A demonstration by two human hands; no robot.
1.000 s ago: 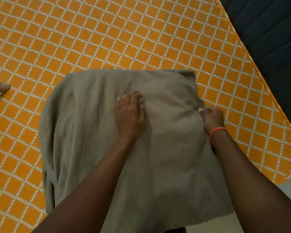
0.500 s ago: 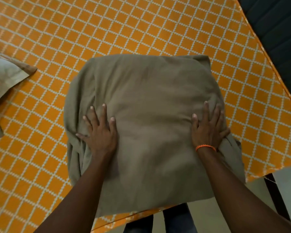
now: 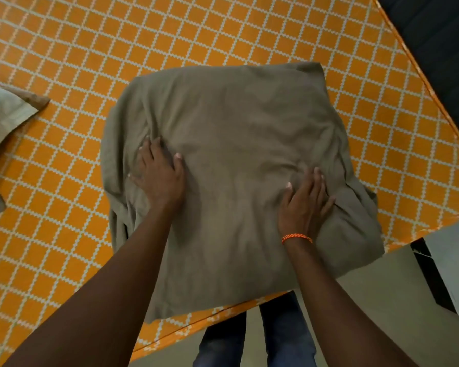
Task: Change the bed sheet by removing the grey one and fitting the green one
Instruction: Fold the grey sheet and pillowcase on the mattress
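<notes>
A folded grey-brown sheet [image 3: 239,133] lies as a thick square on the orange mattress [image 3: 223,30] with its white lattice pattern, near the foot edge. My left hand [image 3: 159,176] presses flat on the sheet's left part, fingers spread. On the sheet's lower right part my right hand [image 3: 305,202] rests flat, an orange band on its wrist. Neither hand grips cloth. No green sheet is in view.
A pale pillow [image 3: 3,117] lies at the left edge of the mattress. A dark quilted surface [image 3: 435,49] runs along the right side. Below the mattress edge are my legs in jeans [image 3: 255,337] and a pale floor [image 3: 382,282].
A second ago my hands were pinching the sheet near its middle and right edge. They then laid flat on the fold, and now have slid slightly along it; the view has shifted too.
</notes>
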